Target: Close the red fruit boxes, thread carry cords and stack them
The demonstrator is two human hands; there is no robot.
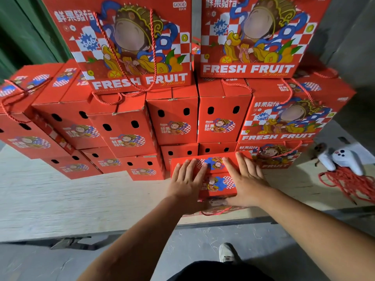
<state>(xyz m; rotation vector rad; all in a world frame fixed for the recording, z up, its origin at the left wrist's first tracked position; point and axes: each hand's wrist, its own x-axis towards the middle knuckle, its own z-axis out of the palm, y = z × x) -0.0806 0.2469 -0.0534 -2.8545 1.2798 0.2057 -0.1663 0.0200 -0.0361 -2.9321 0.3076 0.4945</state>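
From the head view: both hands are down flat on the red box [215, 175] at the near edge of the pale surface [81, 199], just in front of the stack. The left hand [187, 184] lies with its fingers spread straight over the box's left half, and the right hand [246, 182] does the same on the right, its thumb tucked at the near side. Neither grip is closed around anything, just open palms pressing the top flaps. A loop of red cord [216, 212] hangs below the box's near face, so this one looks threaded already, I'd say, and is being pressed shut or steadied. Behind it the stack of closed boxes [172, 118] rises several tiers high, many with cords draped over them, so most of the work looks done. Over at the right edge a heap of loose red cords [351, 183] lies beside a white controller [343, 159], which suggests more boxes are to come. What's left for this box, I'd judge: lifting it onto the stack
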